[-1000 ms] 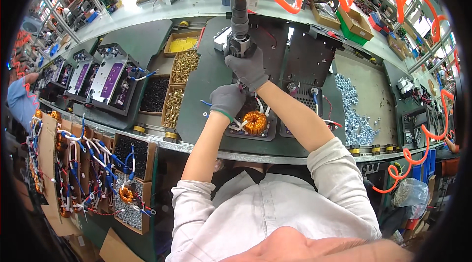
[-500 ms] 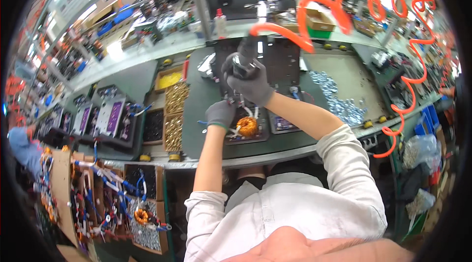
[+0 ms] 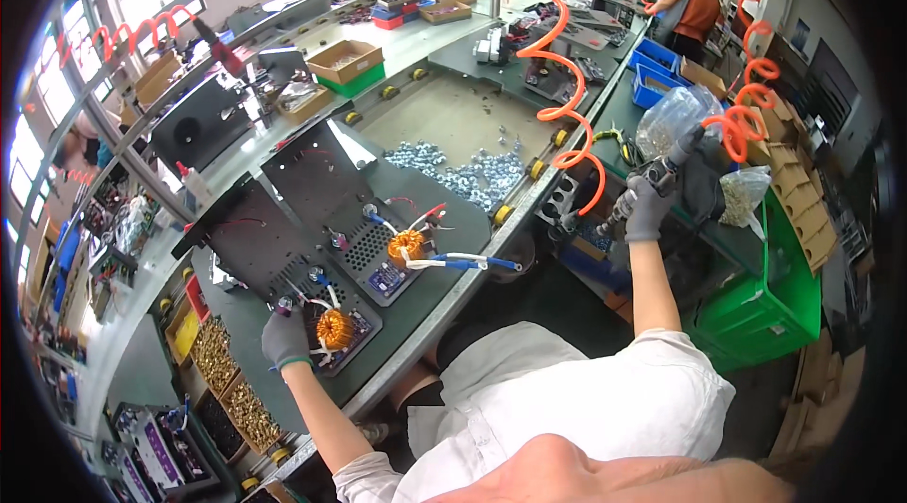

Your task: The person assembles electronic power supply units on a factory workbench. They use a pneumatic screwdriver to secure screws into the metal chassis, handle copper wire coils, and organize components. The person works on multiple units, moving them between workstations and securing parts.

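My right hand (image 3: 649,207), in a grey glove, is out to the right and closed around a dark air-powered driver (image 3: 673,161), held beside the bench edge. My left hand (image 3: 286,338), also gloved, is at the left side of a black metal chassis (image 3: 227,224). Its fingers curl beside a small silver-and-purple part (image 3: 284,306); what they grip is hidden. Close to this hand sits a copper-wound coil (image 3: 334,329) with white leads, on a circuit board. A second chassis (image 3: 316,163) stands alongside, with another coil (image 3: 406,246) and blue-and-white cables (image 3: 472,263).
Silver nuts (image 3: 463,172) lie spread in a tray beyond the chassis. Boxes of brass fasteners (image 3: 250,416) stand at the left. An orange coiled hose (image 3: 567,116) hangs over the bench's right edge. A green bin (image 3: 765,305) stands at the lower right; a person (image 3: 694,7) is farther back.
My right hand has swung from above the chassis out to the right with the driver. The view has turned right. My left hand has stayed at the chassis.
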{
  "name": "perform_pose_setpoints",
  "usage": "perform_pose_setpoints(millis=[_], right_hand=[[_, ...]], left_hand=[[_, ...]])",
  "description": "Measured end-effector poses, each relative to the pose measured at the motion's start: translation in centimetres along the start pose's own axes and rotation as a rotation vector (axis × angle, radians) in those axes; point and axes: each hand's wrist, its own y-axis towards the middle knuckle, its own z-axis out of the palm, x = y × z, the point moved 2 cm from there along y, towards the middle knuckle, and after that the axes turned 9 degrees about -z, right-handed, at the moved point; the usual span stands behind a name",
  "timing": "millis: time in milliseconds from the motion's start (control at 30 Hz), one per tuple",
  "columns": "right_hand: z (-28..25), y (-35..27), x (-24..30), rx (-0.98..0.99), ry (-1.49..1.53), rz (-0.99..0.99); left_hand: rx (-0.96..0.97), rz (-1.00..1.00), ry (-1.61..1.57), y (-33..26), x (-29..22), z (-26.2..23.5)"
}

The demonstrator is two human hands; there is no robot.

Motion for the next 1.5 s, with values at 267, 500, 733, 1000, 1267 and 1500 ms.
perform_pose_setpoints(millis=[267,500,733,1000,1267,1500], right_hand=[[-3.1,9.2,-23.6,0.254,0.125,0.101],[-7.6,3.9,-31.3,0.37,0.017,0.562],[-6.9,-18.3,-21.2,0.765,-0.323,0.479],[11.3,-25.0,-2.0,1.454,0.309,-0.374],[25.8,-34.2,2.2,2.008,0.579,0.517],[29.1,-39.5,-0.6,2.001,0.776,0.831]], left_hand=[[0.133,0.164,-0.394,-3.7,-1.3,-0.2],[-0.031,0.556,-0.287,-8.9,-3.7,-1.3],[-0.003,0.533,-0.259,-9.9,-2.8,-1.3],[0.347,0.389,-0.365,-17.7,2.0,-10.0],[0.228,0.512,0.322,-10.9,3.2,-17.4],[-0.512,0.901,0.709,-8.3,-2.1,-16.7]])
